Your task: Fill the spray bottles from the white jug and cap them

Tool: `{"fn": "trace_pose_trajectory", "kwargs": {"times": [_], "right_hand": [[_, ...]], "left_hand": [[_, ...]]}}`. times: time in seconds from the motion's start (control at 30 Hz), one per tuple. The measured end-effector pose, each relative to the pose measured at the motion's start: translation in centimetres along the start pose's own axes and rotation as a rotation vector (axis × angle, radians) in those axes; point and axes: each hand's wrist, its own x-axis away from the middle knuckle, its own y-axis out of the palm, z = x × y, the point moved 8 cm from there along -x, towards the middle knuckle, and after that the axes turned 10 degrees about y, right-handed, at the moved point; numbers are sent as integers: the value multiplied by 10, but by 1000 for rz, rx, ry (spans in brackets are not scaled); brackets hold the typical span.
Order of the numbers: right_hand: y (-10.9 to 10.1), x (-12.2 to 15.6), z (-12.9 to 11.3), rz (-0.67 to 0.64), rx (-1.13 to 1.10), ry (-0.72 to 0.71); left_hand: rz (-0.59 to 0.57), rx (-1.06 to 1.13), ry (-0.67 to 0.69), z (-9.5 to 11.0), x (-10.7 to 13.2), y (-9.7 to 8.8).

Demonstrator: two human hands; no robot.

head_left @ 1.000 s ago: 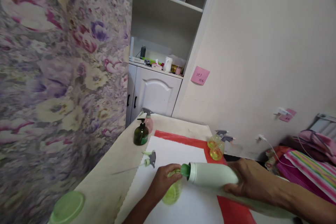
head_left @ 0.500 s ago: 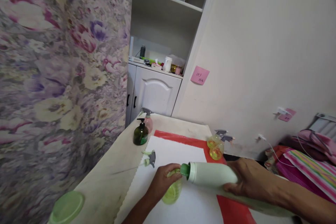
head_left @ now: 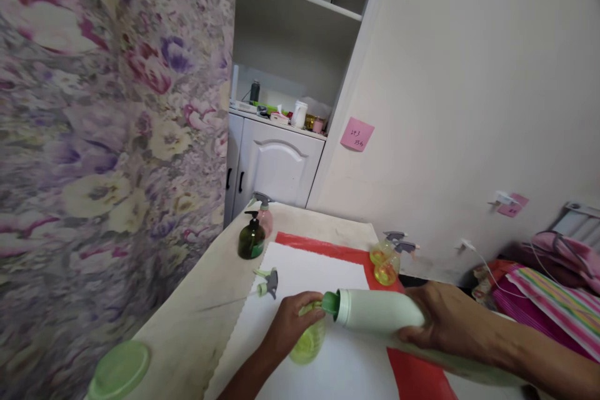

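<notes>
Around the neck of a clear yellow bottle (head_left: 307,344) my left hand (head_left: 294,320) is closed; the bottle stands on white paper (head_left: 356,356) with yellow liquid inside. My right hand (head_left: 434,314) grips a pale green bottle (head_left: 377,310), tipped nearly level with its green mouth at the yellow bottle's opening. Whether liquid is flowing between them I cannot make out. A grey and green spray head (head_left: 268,283) lies on the paper's left edge, its thin tube reaching out over the table. In the near left corner is a pale green lid or tub (head_left: 120,367).
A dark green pump bottle (head_left: 251,239) and a pink spray bottle (head_left: 265,220) stand at the table's far left. Two yellow spray bottles (head_left: 385,269) stand at the right on red paper (head_left: 323,244). A flowered curtain (head_left: 117,137) hangs on the left.
</notes>
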Motion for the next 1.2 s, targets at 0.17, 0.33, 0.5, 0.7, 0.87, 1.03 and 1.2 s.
{"fn": "trace_pose_trajectory", "kwargs": {"times": [0.17, 0.33, 0.5, 0.7, 0.87, 1.03, 1.2], "right_hand": [[2, -2, 3, 8, -5, -3], [1, -1, 0, 3, 5, -4], [1, 0, -1, -6, 22, 9], [1, 0, 1, 14, 26, 2], [1, 0, -1, 11, 32, 4], [1, 0, 0, 6, 17, 0], [2, 0, 2, 9, 14, -5]], "left_hand": [[1, -4, -6, 0, 0, 0], [1, -4, -11, 0, 0, 0], [6, -4, -13, -1, 0, -1], [5, -7, -8, 0, 0, -2], [2, -4, 0, 1, -1, -2], [-4, -9, -2, 3, -1, -1], [-2, -16, -13, 3, 0, -1]]}}
